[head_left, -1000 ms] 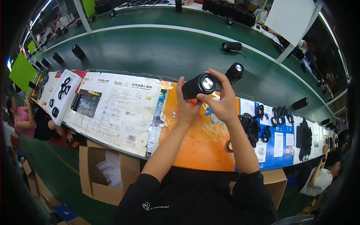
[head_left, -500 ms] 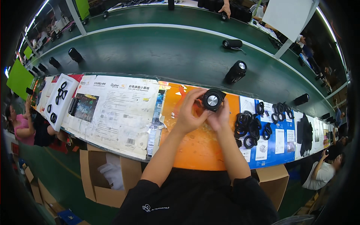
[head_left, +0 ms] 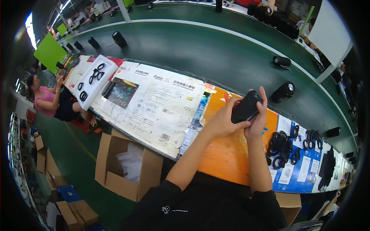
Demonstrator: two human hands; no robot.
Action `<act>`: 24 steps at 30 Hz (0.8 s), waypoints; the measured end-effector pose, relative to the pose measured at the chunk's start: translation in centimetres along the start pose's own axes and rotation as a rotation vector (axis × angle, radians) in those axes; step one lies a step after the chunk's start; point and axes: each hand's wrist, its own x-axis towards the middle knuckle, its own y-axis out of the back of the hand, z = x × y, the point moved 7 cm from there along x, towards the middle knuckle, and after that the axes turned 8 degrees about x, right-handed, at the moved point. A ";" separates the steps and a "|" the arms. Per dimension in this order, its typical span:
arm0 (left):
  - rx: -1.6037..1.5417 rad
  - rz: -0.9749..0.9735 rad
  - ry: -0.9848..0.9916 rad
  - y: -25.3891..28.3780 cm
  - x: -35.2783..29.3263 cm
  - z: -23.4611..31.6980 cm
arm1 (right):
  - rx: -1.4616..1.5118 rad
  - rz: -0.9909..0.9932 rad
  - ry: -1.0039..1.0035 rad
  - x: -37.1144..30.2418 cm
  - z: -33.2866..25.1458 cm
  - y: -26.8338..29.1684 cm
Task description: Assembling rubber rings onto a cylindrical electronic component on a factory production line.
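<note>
Between my two hands is a black cylindrical speaker [head_left: 246, 108], held tilted above the orange part of the bench [head_left: 219, 163]. My left hand [head_left: 222, 120] grips its left side, with the thumb laid along the lower end. Around the right side curls my right hand [head_left: 257, 120], its index finger pointing up past the top. The speaker's dark long side shows; its round end faces are hidden. To the right, a pile of black rings [head_left: 280, 145] lies on the blue board [head_left: 300, 181].
Beyond the bench, a green conveyor [head_left: 185, 50] carries several black speakers, one standing close by [head_left: 283, 91]. A white tray [head_left: 101, 82] with black rings sits at the left, near a seated person in pink [head_left: 47, 98]. An open cardboard box [head_left: 127, 188] stands below the bench.
The speaker has been turned, so its silver round end no longer shows and its dark side does. My view has swung left, moving the scene rightward. Both hands still hold the speaker.
</note>
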 end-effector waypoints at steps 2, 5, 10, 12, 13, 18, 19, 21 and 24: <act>-0.052 0.022 0.080 2.0 -0.9 -0.8 | -0.288 -0.251 0.008 -1.2 0.5 -3.8; -0.022 0.051 0.168 7.2 -3.0 -2.1 | -0.376 -0.549 -0.011 -2.9 3.3 -8.3; -0.026 0.390 0.213 18.4 -7.4 -5.5 | -0.818 -0.697 -0.029 -5.8 6.7 -11.5; -0.080 0.574 0.224 23.9 -9.1 -6.7 | -0.997 -0.805 0.005 -7.7 9.0 -10.5; -0.005 0.678 0.194 27.1 -10.3 -7.3 | -1.183 -0.921 0.046 -9.1 10.5 -10.2; 0.201 1.053 0.129 40.7 -15.6 -9.4 | -1.450 -1.101 0.212 -14.3 14.9 -9.0; 0.303 1.122 0.142 44.0 -17.3 -10.3 | -1.440 -1.106 0.213 -14.4 15.1 -9.3; 0.386 1.304 0.081 49.8 -20.8 -11.7 | -1.473 -1.122 0.251 -14.8 15.2 -10.2; 0.238 1.284 0.076 53.3 -20.5 -12.5 | -1.490 -1.103 0.242 -14.6 15.2 -10.0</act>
